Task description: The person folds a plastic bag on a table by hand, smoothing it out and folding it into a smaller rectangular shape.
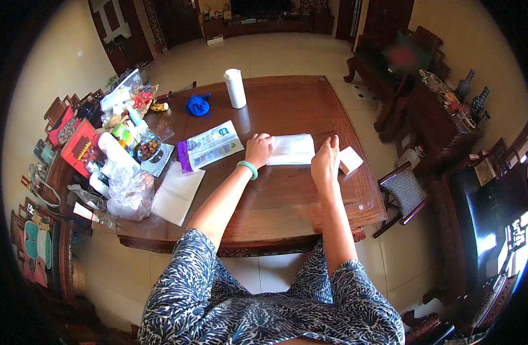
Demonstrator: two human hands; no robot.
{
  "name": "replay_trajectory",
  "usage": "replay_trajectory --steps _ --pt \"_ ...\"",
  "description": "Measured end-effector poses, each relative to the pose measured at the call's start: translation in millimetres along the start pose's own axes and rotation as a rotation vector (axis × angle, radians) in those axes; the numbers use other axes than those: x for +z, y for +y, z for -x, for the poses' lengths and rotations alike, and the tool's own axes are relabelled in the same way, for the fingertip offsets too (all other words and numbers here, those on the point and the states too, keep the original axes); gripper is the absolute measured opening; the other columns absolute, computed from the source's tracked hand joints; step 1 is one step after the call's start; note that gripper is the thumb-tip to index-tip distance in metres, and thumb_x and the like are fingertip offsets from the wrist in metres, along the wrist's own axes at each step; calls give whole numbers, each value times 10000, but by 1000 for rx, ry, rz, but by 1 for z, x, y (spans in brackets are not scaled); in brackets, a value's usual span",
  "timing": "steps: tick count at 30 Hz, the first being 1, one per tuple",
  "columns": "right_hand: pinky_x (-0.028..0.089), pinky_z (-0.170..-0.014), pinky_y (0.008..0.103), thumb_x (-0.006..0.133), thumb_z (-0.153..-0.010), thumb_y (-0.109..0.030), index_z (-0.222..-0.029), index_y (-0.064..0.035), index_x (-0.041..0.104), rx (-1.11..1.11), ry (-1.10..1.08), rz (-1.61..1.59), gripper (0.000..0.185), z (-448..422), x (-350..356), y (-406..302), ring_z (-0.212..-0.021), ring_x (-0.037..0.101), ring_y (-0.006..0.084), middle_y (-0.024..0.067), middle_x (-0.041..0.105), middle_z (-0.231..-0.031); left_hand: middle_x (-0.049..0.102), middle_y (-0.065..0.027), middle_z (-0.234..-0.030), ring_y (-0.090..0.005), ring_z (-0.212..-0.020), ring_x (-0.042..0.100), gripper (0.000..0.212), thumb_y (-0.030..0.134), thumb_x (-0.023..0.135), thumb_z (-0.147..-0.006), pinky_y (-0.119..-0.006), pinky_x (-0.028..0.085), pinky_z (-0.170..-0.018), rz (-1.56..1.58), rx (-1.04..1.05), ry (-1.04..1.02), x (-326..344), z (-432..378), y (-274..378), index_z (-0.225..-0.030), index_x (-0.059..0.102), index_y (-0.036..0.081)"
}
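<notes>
A stack of thin white sheets or bags (pixel 291 149) lies on the wooden table before me. My left hand (pixel 260 149), with a green bangle at the wrist, rests on the stack's left end. Along its right end stands my right hand (pixel 327 163), edge-on, fingers pointing away from me; whether it touches the stack is hard to tell. A small white box (pixel 350 160) sits just right of that hand. Left of my left hand lies a flat printed plastic pouch (pixel 214 145) with a purple end. Nearer the table's left side is another whitish flat stack (pixel 177 193).
Farther back on the table (pixel 285 92) are a white lidded bottle (pixel 235 88) and a blue bundle (pixel 198 105). The left side is crowded with a clear plastic bag (pixel 132 194), bottles, a red box (pixel 83 147) and a banana (pixel 159 106). A cushioned chair (pixel 404 192) stands at right.
</notes>
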State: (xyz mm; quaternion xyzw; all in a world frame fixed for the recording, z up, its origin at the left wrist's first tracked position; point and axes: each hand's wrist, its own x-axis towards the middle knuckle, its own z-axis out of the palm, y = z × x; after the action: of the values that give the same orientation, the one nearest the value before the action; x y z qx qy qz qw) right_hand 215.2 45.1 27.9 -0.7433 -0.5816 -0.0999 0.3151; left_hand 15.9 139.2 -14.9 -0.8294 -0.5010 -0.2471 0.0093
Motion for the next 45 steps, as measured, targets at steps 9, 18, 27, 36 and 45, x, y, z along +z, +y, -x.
replay_trajectory --steps 9,18,27,36,45 --pt "477 -948 422 512 -901 -63 -1238 51 535 -198 -106 -486 356 108 -67 -16 -1119 559 408 257 531 -1268 537 -231 -1151 -392 -1085 520 510 93 609 -865 -446 440 -956 406 -169 318 -30 27 -21 -1344 443 34" --pt "533 -783 386 559 -850 -5 -1065 49 624 -416 -393 -687 232 177 -49 -67 -934 638 371 209 629 -1097 558 -198 -1117 -356 -1068 516 455 164 685 -806 -451 417 -936 -135 -604 500 -144 232 -52 -1217 552 19" --pt "495 -870 417 590 -787 -3 -1029 9 639 -613 -445 -708 247 215 -44 -129 -971 602 364 174 636 -1042 539 -180 -1107 -393 -1072 480 383 303 763 -738 -522 417 -889 -270 -921 446 -152 294 -94 -1033 660 81" --pt "499 -860 420 591 -794 -3 -996 18 648 -512 -546 -734 211 208 -45 -127 -960 610 370 189 634 -1039 557 -92 -1097 -319 -1086 481 125 140 775 -658 -461 386 -913 -191 -743 642 -148 293 -85 -772 721 140" --pt "517 -782 357 618 -842 -67 -1052 13 650 -414 -652 -810 227 198 -33 -146 -868 651 306 188 658 -1005 622 -72 -1177 -271 -1060 577 238 5 751 -661 -413 449 -907 -60 -466 774 -152 291 -45 -853 746 146"
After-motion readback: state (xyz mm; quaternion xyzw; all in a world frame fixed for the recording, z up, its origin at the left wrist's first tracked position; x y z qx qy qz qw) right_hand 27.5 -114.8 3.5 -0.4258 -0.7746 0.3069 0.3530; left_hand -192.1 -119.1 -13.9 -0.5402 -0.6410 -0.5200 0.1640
